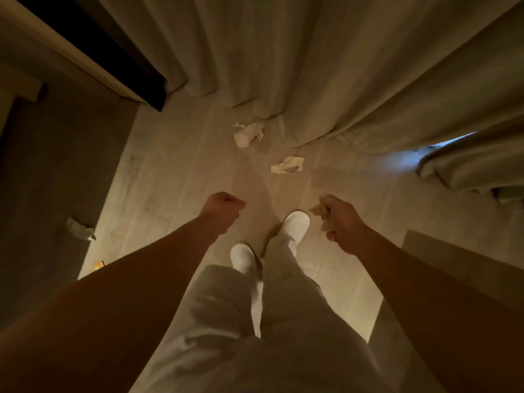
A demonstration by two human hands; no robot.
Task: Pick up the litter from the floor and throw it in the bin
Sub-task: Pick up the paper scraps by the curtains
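Note:
Two crumpled white tissues lie on the pale tiled floor ahead of my feet: one close to the curtain hem, the other nearer and to the right. A third crumpled tissue rests at the left, on the edge of the dark carpet. My right hand is shut on a wad of tissue that sticks out past the fingers. My left hand is a closed fist with nothing visible in it. No bin is in view.
Long beige curtains hang across the far side, their hems brushing the floor. Dark carpet covers the left. A piece of furniture juts in at the right. My white slippers stand on the tiles.

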